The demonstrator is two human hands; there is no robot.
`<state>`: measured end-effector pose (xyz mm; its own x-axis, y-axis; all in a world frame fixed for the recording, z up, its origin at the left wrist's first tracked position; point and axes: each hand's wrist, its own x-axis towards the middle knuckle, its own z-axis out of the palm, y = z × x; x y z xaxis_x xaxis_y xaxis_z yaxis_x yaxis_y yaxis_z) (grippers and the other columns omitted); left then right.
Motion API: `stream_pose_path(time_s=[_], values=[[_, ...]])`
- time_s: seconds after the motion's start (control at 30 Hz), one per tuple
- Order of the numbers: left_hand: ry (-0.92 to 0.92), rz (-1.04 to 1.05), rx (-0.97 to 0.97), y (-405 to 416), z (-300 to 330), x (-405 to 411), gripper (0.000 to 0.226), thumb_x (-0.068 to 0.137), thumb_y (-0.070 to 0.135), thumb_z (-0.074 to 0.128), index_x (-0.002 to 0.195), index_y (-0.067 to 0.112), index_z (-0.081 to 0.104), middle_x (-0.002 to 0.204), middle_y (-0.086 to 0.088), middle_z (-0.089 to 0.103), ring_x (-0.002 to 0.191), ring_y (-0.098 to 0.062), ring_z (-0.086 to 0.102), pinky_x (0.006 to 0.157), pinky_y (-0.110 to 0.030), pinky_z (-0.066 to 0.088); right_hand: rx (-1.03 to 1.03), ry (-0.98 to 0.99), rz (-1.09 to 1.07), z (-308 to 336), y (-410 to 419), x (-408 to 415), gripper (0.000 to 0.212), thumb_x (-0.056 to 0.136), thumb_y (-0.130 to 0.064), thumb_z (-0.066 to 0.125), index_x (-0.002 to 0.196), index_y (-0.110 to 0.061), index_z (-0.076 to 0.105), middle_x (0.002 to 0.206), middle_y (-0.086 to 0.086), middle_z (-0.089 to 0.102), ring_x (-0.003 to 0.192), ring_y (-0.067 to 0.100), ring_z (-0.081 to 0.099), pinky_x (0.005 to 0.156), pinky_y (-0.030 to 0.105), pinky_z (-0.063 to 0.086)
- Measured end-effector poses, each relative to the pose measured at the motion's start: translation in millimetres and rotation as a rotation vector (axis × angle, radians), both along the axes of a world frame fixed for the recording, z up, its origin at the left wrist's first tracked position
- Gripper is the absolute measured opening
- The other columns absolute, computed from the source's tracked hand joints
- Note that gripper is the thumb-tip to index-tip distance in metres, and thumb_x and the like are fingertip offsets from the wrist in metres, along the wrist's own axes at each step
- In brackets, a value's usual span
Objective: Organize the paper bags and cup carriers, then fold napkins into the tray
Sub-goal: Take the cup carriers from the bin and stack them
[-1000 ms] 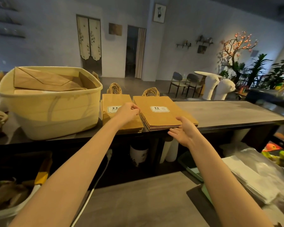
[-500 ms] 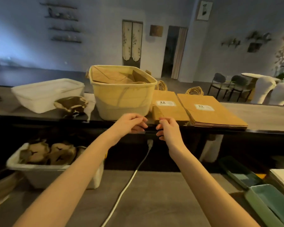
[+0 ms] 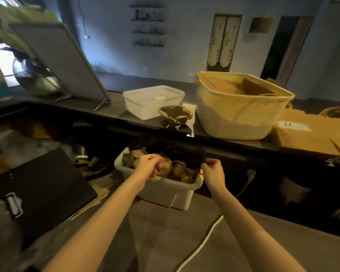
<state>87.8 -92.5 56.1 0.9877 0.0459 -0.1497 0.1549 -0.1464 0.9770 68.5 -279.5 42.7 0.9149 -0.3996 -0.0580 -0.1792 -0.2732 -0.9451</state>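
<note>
While both hands reach into the low white bin (image 3: 171, 193), the left hand (image 3: 148, 165) curls around a brown cup carrier (image 3: 165, 167); the right hand (image 3: 212, 170) pinches the far rim. Lifting carriers out for stacking looks next.

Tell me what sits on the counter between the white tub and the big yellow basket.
In the head view, a brown pulp cup carrier sits between the white tub and the yellow basket, with white paper under it.

Paper bags (image 3: 312, 134) cut off at right edge. Left hand (image 3: 148, 165) fingertips hidden among cup carriers (image 3: 177, 169). Top-left corner blurry. Label print (image 3: 293, 126) too small to read.
</note>
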Motion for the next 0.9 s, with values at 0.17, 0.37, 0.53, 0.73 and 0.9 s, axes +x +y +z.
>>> stream_pose_path(time_s=[0.17,0.37,0.53,0.73,0.9], values=[[-0.058,0.240,0.182,49.8,-18.9,22.9,0.018,0.094,0.015,0.052,0.107,0.010,0.064,0.101,-0.008,0.064,0.091,-0.021,0.060,0.072,-0.026,0.046,-0.237,0.145,-0.016,-16.0,17.2,15.3,0.060,0.091,-0.022,0.058,0.141,-0.007,0.029,0.144,0.018,0.023,0.130,0.036,0.031,0.104,0.043,0.035],[-0.114,0.334,0.395,91.2,-39.2,46.3,0.024,0.090,0.011,0.057,0.113,0.010,0.062,0.116,-0.011,0.058,0.109,-0.028,0.055,0.084,-0.034,0.046,-0.377,0.237,-0.016,-30.6,28.0,26.6,0.059,0.093,-0.011,0.052,0.145,-0.007,0.024,0.144,0.019,0.027,0.130,0.036,0.033,0.103,0.043,0.037],[-0.092,0.296,0.536,99.7,-50.4,66.4,0.038,0.091,0.013,0.056,0.129,0.010,0.052,0.130,-0.016,0.048,0.119,-0.033,0.047,0.095,-0.041,0.044,-0.488,0.209,0.022,-38.9,23.0,28.4,0.050,0.091,-0.008,0.053,0.139,-0.006,0.036,0.138,0.015,0.038,0.117,0.028,0.048,0.085,0.032,0.043],[0.020,0.230,0.564,102.9,-58.5,77.6,0.037,0.092,0.005,0.051,0.129,0.004,0.050,0.123,-0.020,0.056,0.113,-0.035,0.053,0.090,-0.043,0.046,-0.565,0.219,0.065,-39.4,24.8,29.9,0.044,0.090,-0.008,0.055,0.132,-0.007,0.042,0.135,0.015,0.041,0.117,0.027,0.047,0.092,0.034,0.044],[0.031,0.263,0.553,104.9,-63.0,72.3,0.044,0.090,0.000,0.051,0.134,0.004,0.045,0.129,-0.019,0.052,0.119,-0.035,0.050,0.096,-0.043,0.045,-0.550,0.269,0.038,-37.4,23.7,21.7,0.053,0.089,-0.004,0.057,0.137,-0.007,0.037,0.140,0.017,0.032,0.116,0.032,0.049,0.094,0.037,0.045]])
